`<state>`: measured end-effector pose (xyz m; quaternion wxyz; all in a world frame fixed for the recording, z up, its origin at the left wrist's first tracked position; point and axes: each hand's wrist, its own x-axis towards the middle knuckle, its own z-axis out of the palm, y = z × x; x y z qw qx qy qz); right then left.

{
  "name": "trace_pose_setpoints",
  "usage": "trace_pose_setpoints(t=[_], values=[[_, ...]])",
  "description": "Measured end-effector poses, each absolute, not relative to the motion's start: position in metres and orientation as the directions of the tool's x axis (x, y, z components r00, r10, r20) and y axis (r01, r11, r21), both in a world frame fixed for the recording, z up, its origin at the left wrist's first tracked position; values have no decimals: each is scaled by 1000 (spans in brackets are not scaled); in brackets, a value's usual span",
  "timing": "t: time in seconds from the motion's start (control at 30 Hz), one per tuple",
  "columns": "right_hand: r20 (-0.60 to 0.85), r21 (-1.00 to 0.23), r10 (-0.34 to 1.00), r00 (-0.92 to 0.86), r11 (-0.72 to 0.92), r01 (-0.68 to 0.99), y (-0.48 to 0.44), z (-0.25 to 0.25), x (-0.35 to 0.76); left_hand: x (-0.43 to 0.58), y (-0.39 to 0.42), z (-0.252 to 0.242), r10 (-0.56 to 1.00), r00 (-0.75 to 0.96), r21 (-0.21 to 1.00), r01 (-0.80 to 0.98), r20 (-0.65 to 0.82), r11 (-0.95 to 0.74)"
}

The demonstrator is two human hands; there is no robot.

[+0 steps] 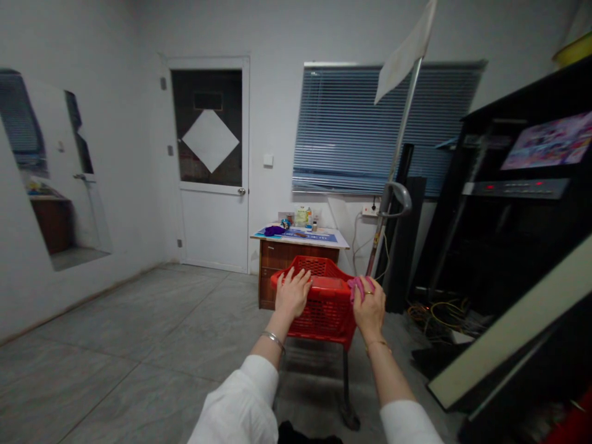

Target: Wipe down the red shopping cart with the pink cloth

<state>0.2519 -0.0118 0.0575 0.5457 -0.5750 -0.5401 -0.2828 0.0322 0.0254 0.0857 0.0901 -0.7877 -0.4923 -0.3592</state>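
Note:
A red plastic basket cart (pixel 324 311) on a metal frame stands in front of me on the grey tiled floor. My left hand (pixel 292 293) lies flat on the cart's near left rim, fingers stretched out and holding nothing. Closed around a pink cloth (pixel 357 285), my right hand (pixel 369 303) presses it against the cart's near right rim. Both wrists wear thin bracelets and both sleeves are white.
A wooden desk (pixel 296 246) with bottles and papers stands behind the cart, below a window with blinds (pixel 351 129). A white door (pixel 210 166) is at the back left. A black machine with a screen (pixel 518 203) and loose cables fills the right. A pole with a flag (pixel 398 148) leans nearby.

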Motion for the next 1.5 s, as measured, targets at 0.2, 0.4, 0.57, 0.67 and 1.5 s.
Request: trace_pose_setpoints(t=[0.2, 0.4, 0.57, 0.67, 1.5], values=[[917, -315, 305, 256, 162, 935, -2, 64, 209, 39, 28, 85, 706, 249, 220, 837, 663, -502], [916, -126, 402, -16, 326, 937, -2, 72, 193, 36, 30, 85, 698, 266, 208, 832, 665, -515], [907, -303, 359, 221, 190, 934, -4, 62, 255, 39, 33, 81, 683, 261, 215, 822, 682, -528], [881, -397, 317, 351, 95, 913, -1, 62, 254, 44, 32, 80, 672, 255, 217, 817, 695, -535], [883, -141, 465, -65, 393, 909, -5, 76, 191, 34, 24, 82, 683, 290, 194, 820, 670, -539]])
